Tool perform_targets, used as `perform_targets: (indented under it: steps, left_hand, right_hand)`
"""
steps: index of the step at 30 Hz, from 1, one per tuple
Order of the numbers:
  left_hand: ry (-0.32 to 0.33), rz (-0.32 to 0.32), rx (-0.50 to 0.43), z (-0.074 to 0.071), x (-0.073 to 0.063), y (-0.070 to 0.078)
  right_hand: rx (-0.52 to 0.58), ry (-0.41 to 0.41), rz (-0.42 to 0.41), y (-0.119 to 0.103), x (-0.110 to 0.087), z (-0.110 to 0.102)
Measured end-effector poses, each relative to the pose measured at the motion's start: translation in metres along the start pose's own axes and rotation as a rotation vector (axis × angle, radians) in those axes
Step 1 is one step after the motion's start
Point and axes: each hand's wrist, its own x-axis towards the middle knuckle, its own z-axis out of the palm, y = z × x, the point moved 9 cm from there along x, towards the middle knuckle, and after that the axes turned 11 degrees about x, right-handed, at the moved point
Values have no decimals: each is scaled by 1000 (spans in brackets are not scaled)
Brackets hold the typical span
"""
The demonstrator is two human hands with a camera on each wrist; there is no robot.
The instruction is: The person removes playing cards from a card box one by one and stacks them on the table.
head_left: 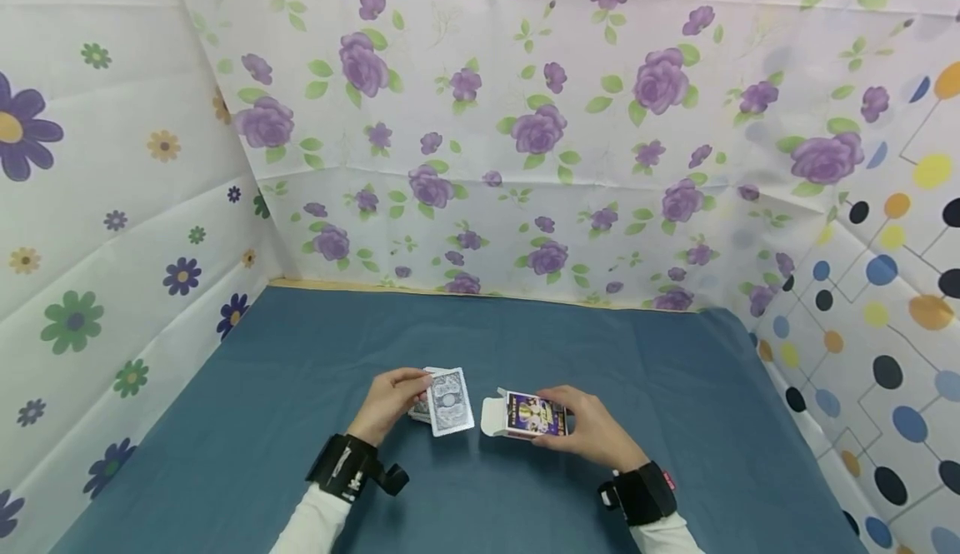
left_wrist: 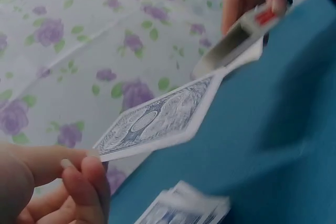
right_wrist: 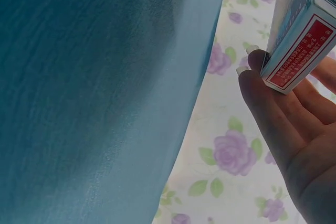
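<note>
Between thumb and fingers, my left hand (head_left: 392,402) pinches a playing card (head_left: 451,404) by its edge, its grey-blue patterned back showing. Under and behind that card, more playing cards (head_left: 420,411) lie in a pile on the cloth; the left wrist view shows this pile (left_wrist: 184,205) below the held card (left_wrist: 160,116). My right hand (head_left: 592,427) grips a card box (head_left: 536,415) with a colourful dark front. The box's open flap end faces left, towards the card, and its red-labelled end (right_wrist: 303,51) shows in the right wrist view. How full the box is, I cannot tell.
A blue cloth (head_left: 300,354) covers the table. Behind it hangs a white sheet with purple roses (head_left: 540,129), and patterned sheets stand at the left (head_left: 112,221) and right (head_left: 885,354). A black strap (head_left: 348,466) wraps the left wrist, another strap (head_left: 643,494) the right.
</note>
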Motion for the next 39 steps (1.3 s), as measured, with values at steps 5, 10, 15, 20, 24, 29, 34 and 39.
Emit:
perform_targets:
  steps: [5, 10, 15, 20, 24, 29, 34, 39]
  left_hand:
    - [69, -18, 80, -21, 21, -7]
    - [83, -50, 110, -28, 39, -16]
    - [86, -93, 122, -27, 54, -26]
    - [112, -103, 151, -23, 61, -36]
    - [160, -74, 189, -21, 60, -39]
    - [245, 1, 282, -21, 54, -30]
    - [301, 31, 351, -20, 51, -25]
    - [328, 32, 370, -20, 53, -24]
  right_hand:
    - [-3, -9, 5, 3, -2, 1]
    - [-1, -15, 14, 5, -4, 1]
    - [-2, -10, 9, 7, -4, 2]
    - [5, -15, 12, 9, -6, 5]
    - [10, -18, 18, 11, -7, 6]
    - [21, -14, 25, 11, -7, 5]
    - [23, -13, 27, 11, -6, 4]
    - [15, -5, 18, 10, -3, 3]
